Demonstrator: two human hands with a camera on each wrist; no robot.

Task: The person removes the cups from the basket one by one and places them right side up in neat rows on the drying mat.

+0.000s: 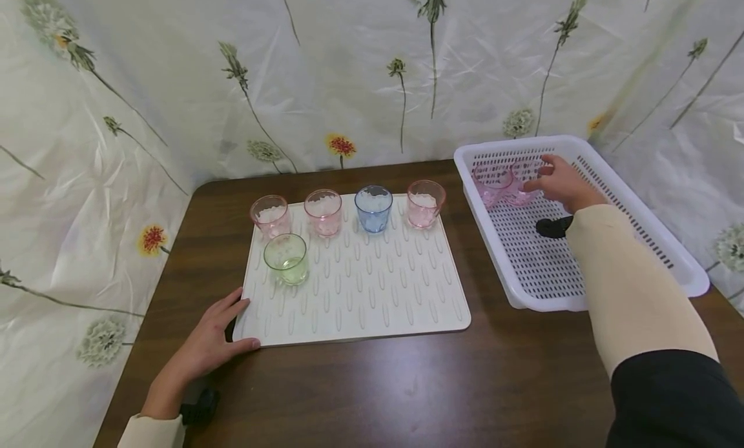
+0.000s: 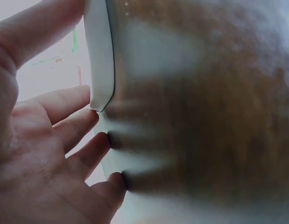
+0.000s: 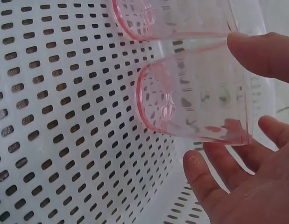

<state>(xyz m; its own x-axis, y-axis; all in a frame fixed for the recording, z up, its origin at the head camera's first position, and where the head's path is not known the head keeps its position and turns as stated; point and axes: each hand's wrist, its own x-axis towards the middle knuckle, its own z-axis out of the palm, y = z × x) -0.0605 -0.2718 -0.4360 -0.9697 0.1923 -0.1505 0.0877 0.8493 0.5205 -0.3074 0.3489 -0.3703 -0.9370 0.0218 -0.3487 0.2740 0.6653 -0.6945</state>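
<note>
My right hand point(image 1: 560, 184) is over the white basket at one of two pink glasses point(image 3: 195, 98). In the right wrist view the thumb is at its rim and the fingers are spread on the other side, without a visible firm grip. The second pink glass point(image 1: 491, 184) stands beside it. My left hand point(image 1: 212, 338), fingers spread, touches the lower left corner of a white ridged mat point(image 1: 360, 306). On that mat, three pink glasses point(image 1: 325, 213), one blue glass point(image 1: 374, 209) and one green glass point(image 1: 286, 259) stand upright.
The perforated white basket point(image 1: 523, 299) stands at the right of the dark wooden table point(image 1: 372, 396). A flower-patterned white sheet point(image 1: 349, 67) hangs behind and at both sides. A dark strap point(image 1: 552, 227) is at the right wrist.
</note>
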